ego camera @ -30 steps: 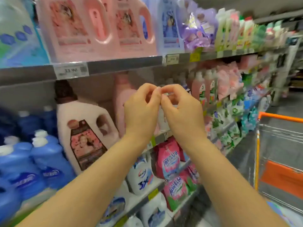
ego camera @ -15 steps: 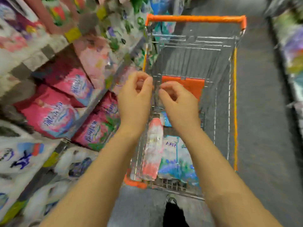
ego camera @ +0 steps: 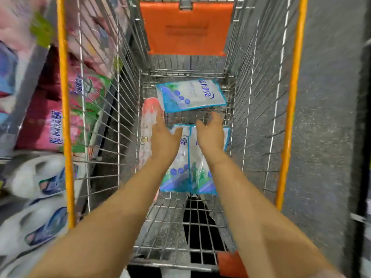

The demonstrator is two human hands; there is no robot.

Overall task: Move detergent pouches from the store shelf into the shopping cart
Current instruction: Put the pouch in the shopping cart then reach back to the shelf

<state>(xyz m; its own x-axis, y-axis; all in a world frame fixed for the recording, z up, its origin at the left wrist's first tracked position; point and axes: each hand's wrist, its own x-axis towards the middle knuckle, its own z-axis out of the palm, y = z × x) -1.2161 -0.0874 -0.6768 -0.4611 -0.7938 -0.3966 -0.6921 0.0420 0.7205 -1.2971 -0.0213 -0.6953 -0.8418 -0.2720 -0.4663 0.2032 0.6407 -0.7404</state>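
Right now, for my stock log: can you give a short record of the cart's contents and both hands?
cart: wire, orange rim
far pouch: blue-white, flat at the far end of the cart floor
near pouches: two blue-white, side by side, partly under the hands
pink pouch: along the left wall
left hand: open, holds nothing
right hand: open, holds nothing
shelf pouches: pink, left of the cart

Bare forearms and bare hands.
The left forearm [ego camera: 112, 213] and right forearm [ego camera: 251, 207] are uncovered to the frame's edge, narrowing at the wrists; the left hand [ego camera: 163, 141] shows clearly, the right hand's [ego camera: 210, 137] fingertips are blurred.
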